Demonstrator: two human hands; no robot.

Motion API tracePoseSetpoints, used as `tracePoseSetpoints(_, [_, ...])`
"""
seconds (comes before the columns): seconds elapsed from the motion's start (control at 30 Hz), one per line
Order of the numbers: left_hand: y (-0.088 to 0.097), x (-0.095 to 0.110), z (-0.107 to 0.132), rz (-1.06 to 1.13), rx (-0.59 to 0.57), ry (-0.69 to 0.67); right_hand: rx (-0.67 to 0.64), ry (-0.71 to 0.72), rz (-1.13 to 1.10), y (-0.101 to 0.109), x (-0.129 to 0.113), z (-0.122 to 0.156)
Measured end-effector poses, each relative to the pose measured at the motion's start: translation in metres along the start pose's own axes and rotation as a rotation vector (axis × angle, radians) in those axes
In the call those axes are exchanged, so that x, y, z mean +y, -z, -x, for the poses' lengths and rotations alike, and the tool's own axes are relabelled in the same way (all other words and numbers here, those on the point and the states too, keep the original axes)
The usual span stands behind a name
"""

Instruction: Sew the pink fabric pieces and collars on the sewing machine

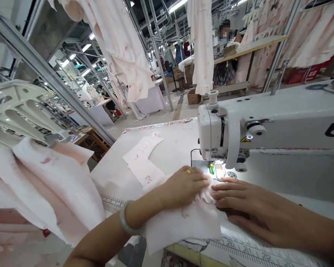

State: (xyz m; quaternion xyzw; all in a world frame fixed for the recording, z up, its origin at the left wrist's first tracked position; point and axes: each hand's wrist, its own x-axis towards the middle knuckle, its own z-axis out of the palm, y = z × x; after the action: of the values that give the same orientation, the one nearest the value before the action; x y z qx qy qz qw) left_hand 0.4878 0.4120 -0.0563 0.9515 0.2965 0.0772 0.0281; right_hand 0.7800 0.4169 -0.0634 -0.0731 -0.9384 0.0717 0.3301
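Your left forearm (97, 241) with a pale bangle (125, 218) crosses in from 7 o'clock. Your left hand (182, 187) lies flat, fingers together, on pink-printed white cloth (180, 226), pinning it without gripping. Your right hand (253, 204) comes in from 3 o'clock, fingers (231, 189) slightly spread and flat, holding nothing, only pressing. Both sit close to the needle area (211, 168), probably to stop the ruffled edge shifting. Sewing machine head (231, 129) at 1 o'clock; cut fabric piece (143, 159) at 11 o'clock on the white table (167, 137); heap of similar fabric (44, 185) at 9 o'clock, seemingly kept clear of your hands.
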Motion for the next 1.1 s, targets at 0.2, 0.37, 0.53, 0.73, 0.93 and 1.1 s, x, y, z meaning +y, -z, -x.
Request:
tracePoseSetpoints(0.2, [-0.021, 0.003, 0.008, 0.081, 0.065, 0.004, -0.004, -0.176, 0.009, -0.011, 0.004, -0.001])
tracePoseSetpoints(0.37, [-0.023, -0.006, -0.006, 0.039, 0.083, -0.068, -0.012, -0.238, 0.141, -0.022, 0.021, 0.012])
tracePoseSetpoints(0.53, [-0.024, -0.011, -0.012, -0.014, 0.082, -0.057, -0.028, -0.23, 0.232, -0.028, 0.031, 0.025])
tracePoseSetpoints(0.73, [-0.028, -0.013, -0.016, -0.082, 0.082, -0.031, -0.006, -0.24, 0.294, -0.038, 0.037, 0.034])
tracePoseSetpoints(0.93, [-0.02, -0.014, -0.017, 0.003, 0.053, 0.003, -0.013, -0.251, 0.283, -0.037, 0.039, 0.037])
tracePoseSetpoints(1.1, [-0.016, -0.009, -0.015, -0.005, 0.042, 0.066, 0.019, -0.218, 0.229, -0.022, 0.032, 0.025])
